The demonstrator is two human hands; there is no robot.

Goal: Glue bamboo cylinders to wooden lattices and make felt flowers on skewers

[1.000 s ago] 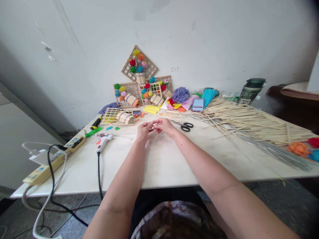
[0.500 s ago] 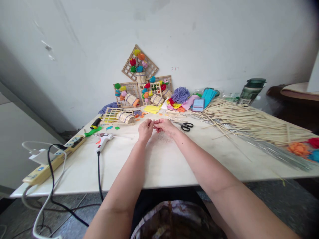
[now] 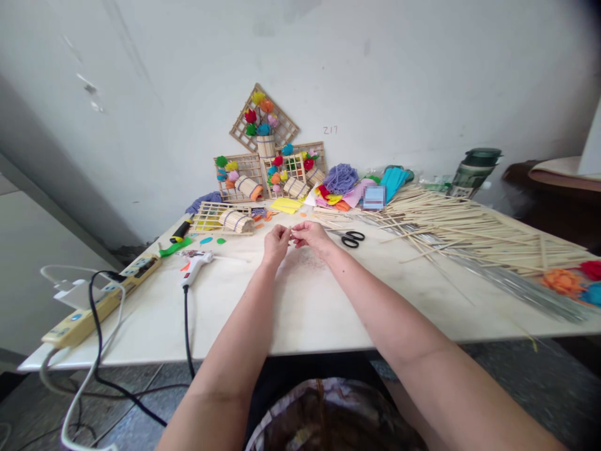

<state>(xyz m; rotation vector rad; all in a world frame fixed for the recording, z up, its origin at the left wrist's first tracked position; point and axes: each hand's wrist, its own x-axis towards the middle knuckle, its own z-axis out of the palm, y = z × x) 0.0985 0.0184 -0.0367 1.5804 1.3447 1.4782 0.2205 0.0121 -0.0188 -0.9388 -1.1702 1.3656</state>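
Observation:
Above the middle of the white table, my left hand and my right hand meet fingertip to fingertip. Both are closed in a pinch. Whatever sits between the fingers is too small to make out. Fine pale crumbs lie on the tabletop under my right hand. Black-handled scissors rest just to the right of that hand. Left of my hands lies a white hot glue gun with its black cord. Beyond them is a stick lattice with a small stick basket on it.
Lattices with bright flowers lean at the wall. Purple yarn and coloured sheets lie behind. Wooden sticks and thin wires cover the right side. A power strip with cables and a utility knife are left.
My hands have shifted very slightly to the right, still pinched together. The things on the table have not moved.

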